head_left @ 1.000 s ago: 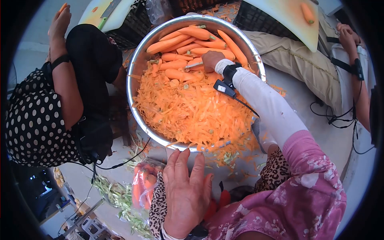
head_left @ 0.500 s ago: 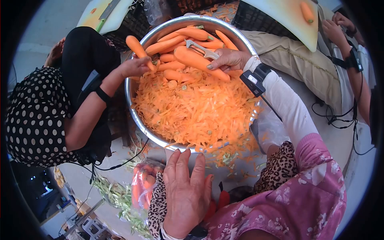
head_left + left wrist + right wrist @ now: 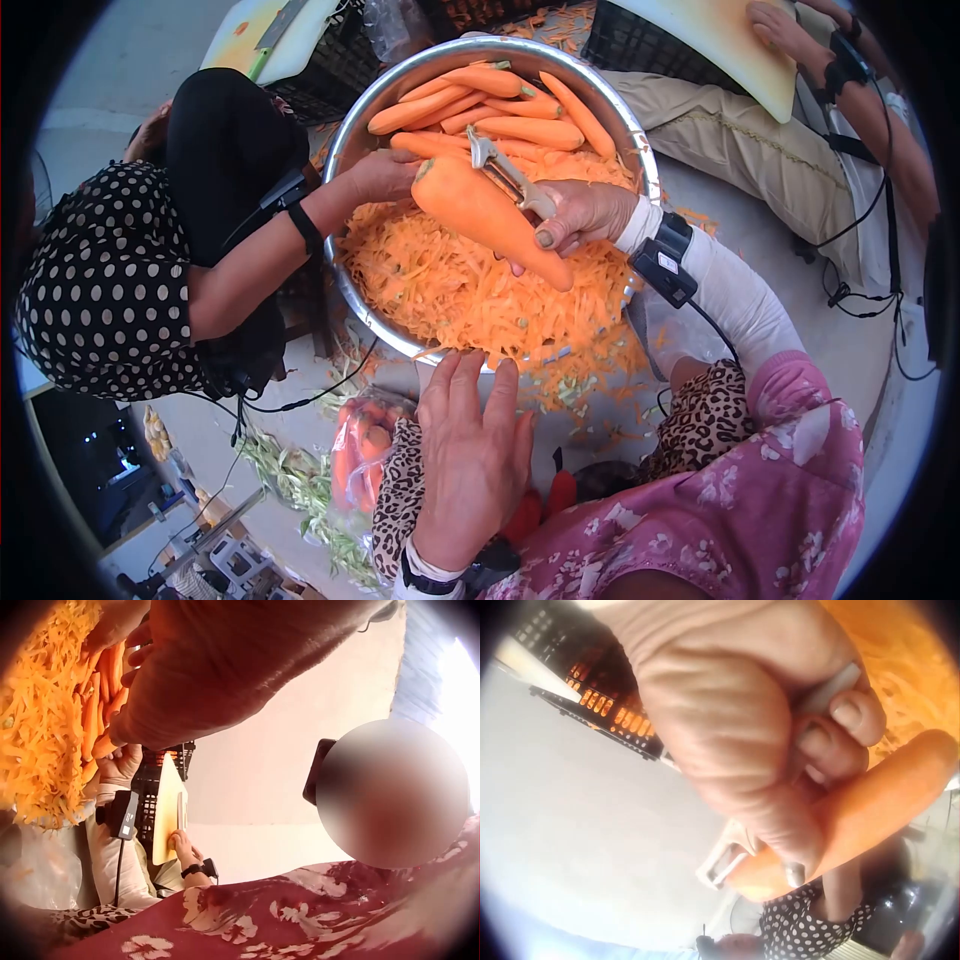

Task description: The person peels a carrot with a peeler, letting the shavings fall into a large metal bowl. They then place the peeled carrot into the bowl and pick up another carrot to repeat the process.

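My right hand (image 3: 590,212) grips a thick orange carrot (image 3: 480,210) together with a peeler (image 3: 510,178) over the basin. In the right wrist view the thumb presses along the carrot (image 3: 889,802), fingers curl round the peeler's pale handle, and the peeler's head (image 3: 724,859) juts past the thumb. My left hand (image 3: 468,465), fingers straight, lies palm down by the near rim of the metal basin (image 3: 648,170), holding nothing. Carrot peelings (image 3: 430,285) fill the basin's near part; several whole carrots (image 3: 530,130) lie at its far side.
On the left, another person's hand (image 3: 385,175) reaches into the basin, behind the held carrot. A third person's hand (image 3: 785,30) rests on a cutting board (image 3: 720,45) at upper right. A bag of carrots (image 3: 360,450) and green leaves (image 3: 285,475) lie on the floor.
My right hand came up from the basin's far carrots with a carrot and the peeler, then moved nearer me. The left person's hand, earlier lifting a carrot, is lower. My left hand stays about still.
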The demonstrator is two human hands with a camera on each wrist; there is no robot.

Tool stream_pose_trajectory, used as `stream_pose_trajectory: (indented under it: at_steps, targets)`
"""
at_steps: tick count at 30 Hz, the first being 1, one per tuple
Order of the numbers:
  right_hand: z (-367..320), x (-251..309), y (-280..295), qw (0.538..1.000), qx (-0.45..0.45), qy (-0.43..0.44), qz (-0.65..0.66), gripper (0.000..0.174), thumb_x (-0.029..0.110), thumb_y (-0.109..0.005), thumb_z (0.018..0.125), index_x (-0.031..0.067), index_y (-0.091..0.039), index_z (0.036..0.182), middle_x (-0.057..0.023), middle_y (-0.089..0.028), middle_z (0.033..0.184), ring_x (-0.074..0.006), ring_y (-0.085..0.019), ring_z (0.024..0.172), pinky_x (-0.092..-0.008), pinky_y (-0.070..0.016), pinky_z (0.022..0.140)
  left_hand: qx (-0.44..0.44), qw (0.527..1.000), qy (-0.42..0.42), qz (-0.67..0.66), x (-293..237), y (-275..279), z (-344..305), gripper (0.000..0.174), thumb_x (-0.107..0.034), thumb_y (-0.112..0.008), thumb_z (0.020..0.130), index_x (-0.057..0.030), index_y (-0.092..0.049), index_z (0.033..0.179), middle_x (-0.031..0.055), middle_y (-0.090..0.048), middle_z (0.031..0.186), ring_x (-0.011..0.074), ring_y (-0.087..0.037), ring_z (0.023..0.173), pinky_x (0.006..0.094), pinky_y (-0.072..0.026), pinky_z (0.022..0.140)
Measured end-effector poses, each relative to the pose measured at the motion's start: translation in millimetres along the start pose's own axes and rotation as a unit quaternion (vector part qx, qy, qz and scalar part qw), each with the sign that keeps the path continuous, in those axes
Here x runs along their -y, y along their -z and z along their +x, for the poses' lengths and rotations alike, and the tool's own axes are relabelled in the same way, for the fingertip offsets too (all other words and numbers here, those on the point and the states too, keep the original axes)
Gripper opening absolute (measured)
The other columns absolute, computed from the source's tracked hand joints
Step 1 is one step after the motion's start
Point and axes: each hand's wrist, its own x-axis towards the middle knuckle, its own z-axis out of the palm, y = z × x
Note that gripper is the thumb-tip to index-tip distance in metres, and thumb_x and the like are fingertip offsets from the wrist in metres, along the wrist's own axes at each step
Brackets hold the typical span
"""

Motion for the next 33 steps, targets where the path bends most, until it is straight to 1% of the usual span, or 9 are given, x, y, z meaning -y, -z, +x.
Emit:
stream_pose_trajectory:
  at_steps: [6, 8, 9, 11, 18, 21, 23, 27, 33]
  targets:
    - [-0.9, -3.4, -15.7, 0.997, 0.061, -0.007, 0.056, 0.063, 0.036, -0.075, 0.074, -0.0087, -0.054, 0.112, -0.0148, -0.065, 0.090, -0.0029, -0.044, 0.047, -0.0153, -0.0289, 0.039, 0.003, 1.000, -0.007, -0.007, -0.1, -3.8, 0.1, 0.048, -0.006, -0.068, 0.073, 0.0025, -0.053, 0.117, 0.0222, -0.045, 0.122, 0.0405, -0.040, 0.118, 0.0472, -0.0346, 0.097]
    - [0.7, -13.2, -16.1, 0.978, 0.121, 0.006, 0.168, 0.056, 0.028, -0.067, 0.083, -0.0101, -0.047, 0.119, -0.0182, -0.063, 0.091, -0.0008, -0.039, 0.046, -0.0126, -0.0276, 0.039, 0.006, 1.000, -0.003, 0.005, -0.1, -4.2, 0.1, 0.049, -0.007, -0.068, 0.073, 0.0026, -0.052, 0.118, 0.0220, -0.045, 0.122, 0.0402, -0.040, 0.118, 0.0468, -0.0349, 0.097]
    - [1.2, -17.7, -17.2, 0.978, 0.121, 0.005, 0.168, 0.056, 0.028, -0.067, 0.083, -0.0101, -0.047, 0.119, -0.0182, -0.063, 0.091, -0.0008, -0.039, 0.046, -0.0126, -0.0276, 0.039, 0.006, 1.000, -0.003, 0.005, -0.4, -4.1, 0.1, 0.049, -0.007, -0.068, 0.073, 0.0026, -0.052, 0.118, 0.0220, -0.045, 0.122, 0.0402, -0.040, 0.118, 0.0468, -0.0349, 0.097]
    - [1.7, -26.0, -20.5, 0.961, 0.145, 0.046, 0.232, 0.053, 0.025, -0.060, 0.088, -0.0122, -0.044, 0.122, -0.0218, -0.062, 0.092, -0.0005, -0.038, 0.046, -0.0119, -0.0275, 0.039, 0.012, 1.000, 0.001, 0.004, -1.2, -3.7, 0.3, 0.050, -0.007, -0.068, 0.073, 0.0026, -0.052, 0.119, 0.0220, -0.045, 0.123, 0.0402, -0.040, 0.118, 0.0467, -0.0349, 0.097]
    - [-0.4, -38.8, -29.0, 0.959, 0.125, 0.068, 0.245, 0.057, 0.025, -0.058, 0.089, -0.0131, -0.039, 0.127, -0.0234, -0.061, 0.091, -0.0002, -0.038, 0.046, -0.0109, -0.0280, 0.039, 0.007, 1.000, -0.001, 0.007, -0.8, -4.0, -0.2, 0.050, -0.006, -0.069, 0.072, 0.0024, -0.052, 0.119, 0.0221, -0.045, 0.123, 0.0403, -0.040, 0.118, 0.0469, -0.0351, 0.097]
    - [-0.4, -42.1, -31.2, 0.957, 0.123, 0.062, 0.254, 0.057, 0.025, -0.058, 0.089, -0.0126, -0.038, 0.127, -0.0233, -0.060, 0.090, -0.0004, -0.037, 0.046, -0.0104, -0.0276, 0.039, 0.018, 1.000, -0.011, 0.001, 0.8, -4.2, -0.5, 0.047, -0.011, -0.064, 0.078, 0.0032, -0.050, 0.120, 0.0261, -0.045, 0.122, 0.0426, -0.040, 0.118, 0.0503, -0.0334, 0.096]
    - [0.5, -41.3, -33.5, 0.951, 0.158, 0.049, 0.261, 0.056, 0.025, -0.058, 0.089, -0.0121, -0.039, 0.127, -0.0232, -0.060, 0.090, 0.0000, -0.035, 0.046, -0.0099, -0.0269, 0.039, 0.019, 1.000, -0.012, 0.002, 0.6, -4.2, -0.4, 0.047, -0.011, -0.064, 0.078, 0.0031, -0.050, 0.120, 0.0262, -0.045, 0.122, 0.0430, -0.040, 0.118, 0.0505, -0.0334, 0.096]
    - [-1.0, -36.7, -40.0, 0.948, 0.158, 0.036, 0.273, 0.056, 0.025, -0.059, 0.089, -0.0116, -0.039, 0.126, -0.0225, -0.060, 0.090, 0.0005, -0.035, 0.045, -0.0095, -0.0265, 0.039, 0.022, 1.000, -0.013, 0.006, -0.4, -4.6, -0.6, 0.047, -0.011, -0.064, 0.078, 0.0032, -0.050, 0.120, 0.0262, -0.045, 0.122, 0.0432, -0.039, 0.118, 0.0505, -0.0336, 0.095]
    - [-5.4, -37.2, -35.5, 0.957, 0.104, 0.006, 0.270, 0.057, 0.026, -0.063, 0.087, -0.0088, -0.041, 0.126, -0.0182, -0.061, 0.089, 0.0013, -0.035, 0.045, -0.0087, -0.0261, 0.039, 0.017, 1.000, -0.018, 0.006, -0.9, -5.1, -0.7, 0.047, -0.011, -0.065, 0.077, 0.0030, -0.050, 0.119, 0.0262, -0.046, 0.120, 0.0433, -0.040, 0.117, 0.0502, -0.0337, 0.095]
